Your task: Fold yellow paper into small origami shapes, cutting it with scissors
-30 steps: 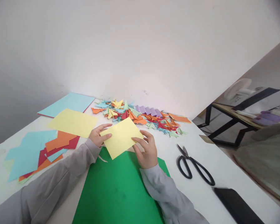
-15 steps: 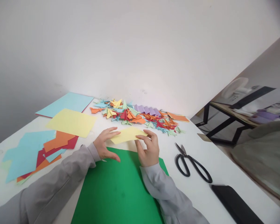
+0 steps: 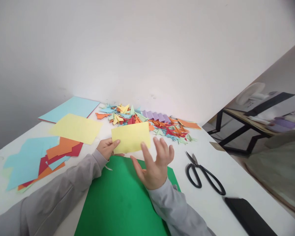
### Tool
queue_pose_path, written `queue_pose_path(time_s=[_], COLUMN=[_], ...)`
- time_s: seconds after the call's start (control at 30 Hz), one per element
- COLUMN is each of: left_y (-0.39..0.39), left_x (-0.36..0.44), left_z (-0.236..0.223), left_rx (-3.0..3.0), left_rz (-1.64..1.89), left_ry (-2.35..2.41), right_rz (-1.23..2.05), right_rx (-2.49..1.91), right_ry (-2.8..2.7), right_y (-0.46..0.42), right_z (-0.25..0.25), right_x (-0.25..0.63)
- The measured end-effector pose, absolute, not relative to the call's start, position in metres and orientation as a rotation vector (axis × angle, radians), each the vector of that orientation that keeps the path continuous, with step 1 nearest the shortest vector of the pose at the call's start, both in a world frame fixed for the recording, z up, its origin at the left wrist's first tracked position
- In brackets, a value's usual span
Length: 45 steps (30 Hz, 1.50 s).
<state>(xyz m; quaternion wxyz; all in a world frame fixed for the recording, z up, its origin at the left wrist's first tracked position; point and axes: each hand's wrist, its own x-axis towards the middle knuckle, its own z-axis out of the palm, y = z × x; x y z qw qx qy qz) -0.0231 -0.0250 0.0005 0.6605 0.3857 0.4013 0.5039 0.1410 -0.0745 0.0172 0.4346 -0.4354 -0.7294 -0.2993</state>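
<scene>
A small rectangular sheet of yellow paper (image 3: 131, 137) is held up above the far edge of a green sheet (image 3: 123, 200). My left hand (image 3: 107, 148) pinches its left side, thumb on the near face and the other fingers behind. My right hand (image 3: 154, 162) is spread just right of the paper, palm partly up and fingers apart. Its index fingertip overlaps the paper's lower right corner in view; whether it touches I cannot tell. Behind the paper lies a heap of small folded paper planes (image 3: 130, 119) in several colours.
Black-handled scissors (image 3: 206, 173) lie on the white table at right, near a dark flat object (image 3: 248, 214). Cut coloured pieces (image 3: 36, 157), a larger yellow sheet (image 3: 76, 128) and a light blue sheet (image 3: 70, 108) are at left. A wall stands behind.
The yellow paper has been turned and tilted up, so its face shows. My left hand, spread half a second ago, has closed on its left side. My right hand has let go and opened.
</scene>
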Motion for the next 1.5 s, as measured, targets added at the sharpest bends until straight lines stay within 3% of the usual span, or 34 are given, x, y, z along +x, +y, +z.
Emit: queue_pose_path(time_s=[0.2,0.6,0.9,1.13,1.37,1.5], left_y=[-0.029,-0.026,-0.035,-0.043,-0.041,-0.038], left_x=[-0.017,-0.024,-0.027,-0.029,-0.028,-0.025], left_z=[0.001,-0.001,-0.015,-0.013,-0.011,-0.007], left_rx=[0.782,0.998,1.949,2.458,2.432,2.401], left_rz=[1.033,1.214,1.163,1.104,1.060,1.103], left_ry=[0.777,1.110,1.436,1.492,1.494,1.551], right_rz=[-0.513,-0.374,-0.048,0.087,0.317,0.298], right_rx=[-1.083,-1.025,-1.028,-1.033,-1.057,-1.337], right_ry=[-2.230,-2.176,-2.353,-2.272,-2.113,-1.899], right_y=[-0.068,-0.054,-0.057,-0.057,-0.055,-0.054], right_z=[0.004,-0.009,-0.017,-0.011,-0.007,-0.006], right_x=[0.138,0.153,0.153,0.153,0.152,0.147])
